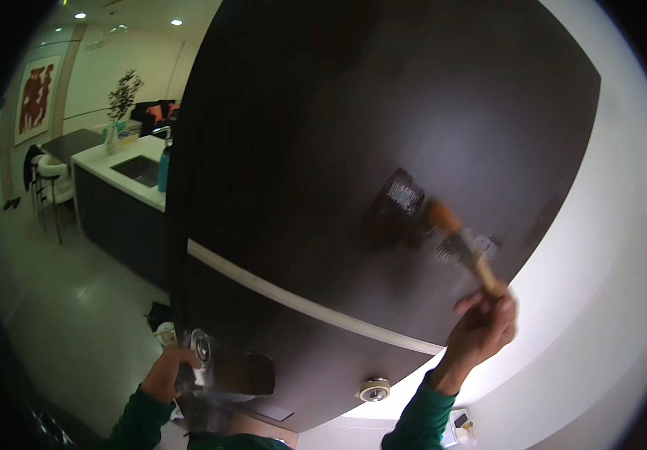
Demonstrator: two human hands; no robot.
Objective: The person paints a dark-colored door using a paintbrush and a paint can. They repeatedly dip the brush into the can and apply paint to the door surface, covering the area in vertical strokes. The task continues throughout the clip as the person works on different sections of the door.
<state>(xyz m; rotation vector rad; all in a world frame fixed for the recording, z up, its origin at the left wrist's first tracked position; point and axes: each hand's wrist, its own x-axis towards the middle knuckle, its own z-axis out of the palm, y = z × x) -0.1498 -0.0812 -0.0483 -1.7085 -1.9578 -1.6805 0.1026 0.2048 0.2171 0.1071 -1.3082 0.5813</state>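
Observation:
My right hand [484, 319] is closed round the handle of a paintbrush [477, 259], a pale wooden one with orange-brown bristles. Its bristle end is at a dark brown panel [301, 135]; motion blur hides whether they touch. Shiny, wet-looking patches [403, 191] mark the panel left of the bristles, and a lighter smeared patch [451, 249] lies beside the brush. Low on the left, my left hand [166, 373] grips a see-through container [202, 352]. The dark shape to its right is too blurred to tell whether it belongs to the container.
A pale strip [308, 309] crosses the dark surface below the patches. A round cream and silver fitting [374, 390] is lower down. To the left stands a kitchen island [124, 217] with a sink [139, 170], a blue bottle [163, 171] and a white stool [55, 180]. A white wall [601, 300] curves along the right.

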